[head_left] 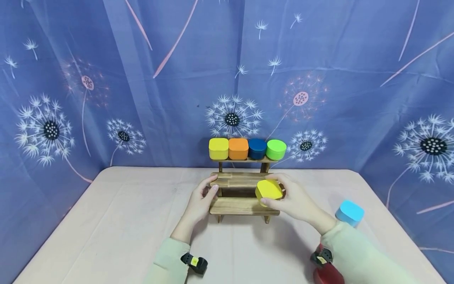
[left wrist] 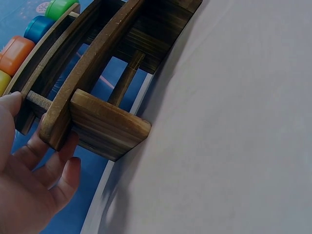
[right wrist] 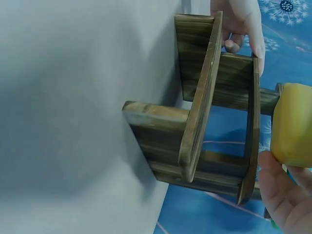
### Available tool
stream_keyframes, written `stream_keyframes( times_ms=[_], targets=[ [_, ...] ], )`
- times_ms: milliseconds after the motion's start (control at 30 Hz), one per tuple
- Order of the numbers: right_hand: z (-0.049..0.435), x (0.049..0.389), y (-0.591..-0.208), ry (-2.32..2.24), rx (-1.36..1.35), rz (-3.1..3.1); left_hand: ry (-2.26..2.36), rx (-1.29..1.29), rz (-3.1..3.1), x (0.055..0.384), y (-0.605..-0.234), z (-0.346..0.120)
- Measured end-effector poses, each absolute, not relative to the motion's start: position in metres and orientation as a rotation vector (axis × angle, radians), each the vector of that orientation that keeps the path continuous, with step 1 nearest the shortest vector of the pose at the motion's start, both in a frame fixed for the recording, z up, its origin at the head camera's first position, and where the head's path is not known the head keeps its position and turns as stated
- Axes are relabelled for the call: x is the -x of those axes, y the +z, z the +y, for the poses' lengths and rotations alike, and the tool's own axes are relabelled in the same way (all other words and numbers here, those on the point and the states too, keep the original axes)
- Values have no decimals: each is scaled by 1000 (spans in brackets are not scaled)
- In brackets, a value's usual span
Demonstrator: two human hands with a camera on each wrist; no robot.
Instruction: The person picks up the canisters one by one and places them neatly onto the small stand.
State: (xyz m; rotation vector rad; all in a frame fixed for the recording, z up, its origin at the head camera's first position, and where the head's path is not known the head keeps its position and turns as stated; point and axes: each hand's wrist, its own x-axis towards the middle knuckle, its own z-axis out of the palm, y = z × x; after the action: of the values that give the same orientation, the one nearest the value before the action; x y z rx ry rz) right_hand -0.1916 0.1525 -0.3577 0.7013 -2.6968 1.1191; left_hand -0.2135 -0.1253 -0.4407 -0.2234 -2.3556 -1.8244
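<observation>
A three-tier wooden stand (head_left: 244, 205) is on the table. My left hand (head_left: 200, 199) grips its left end at the middle tier, the thumb on the near side and the fingers round the edge, as the left wrist view also shows the hand (left wrist: 39, 180). My right hand (head_left: 296, 197) holds a yellow rounded box (head_left: 268, 190) between thumb and fingers, over the right part of the lower tiers. In the right wrist view this yellow box (right wrist: 294, 126) overlaps the stand's upper part. On the top tier a yellow box (head_left: 218, 149), an orange box (head_left: 238, 149), a dark blue box (head_left: 257, 149) and a green box (head_left: 276, 150) form a row.
A light blue box (head_left: 350, 213) lies on the table to the right, beyond my right forearm. Partly under the right sleeve shows a dark red rounded thing (head_left: 329, 274). A blue dandelion-print curtain (head_left: 177, 98) hangs close behind the stand and along both sides of the table.
</observation>
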Motion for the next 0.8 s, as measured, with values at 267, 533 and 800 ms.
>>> stream_keyframes(
  times_ms=[267, 533, 800],
  targets=[
    [140, 199, -359, 1132, -673, -2712, -1844, 231, -2357, 204, -426, -124],
    [124, 197, -360, 1248, -678, -2700, -1824, 206, -2369, 198, -441, -130],
    [114, 213, -354, 1140, -719, -2648, -1806, 193, -2386, 214, -441, -126]
  ],
)
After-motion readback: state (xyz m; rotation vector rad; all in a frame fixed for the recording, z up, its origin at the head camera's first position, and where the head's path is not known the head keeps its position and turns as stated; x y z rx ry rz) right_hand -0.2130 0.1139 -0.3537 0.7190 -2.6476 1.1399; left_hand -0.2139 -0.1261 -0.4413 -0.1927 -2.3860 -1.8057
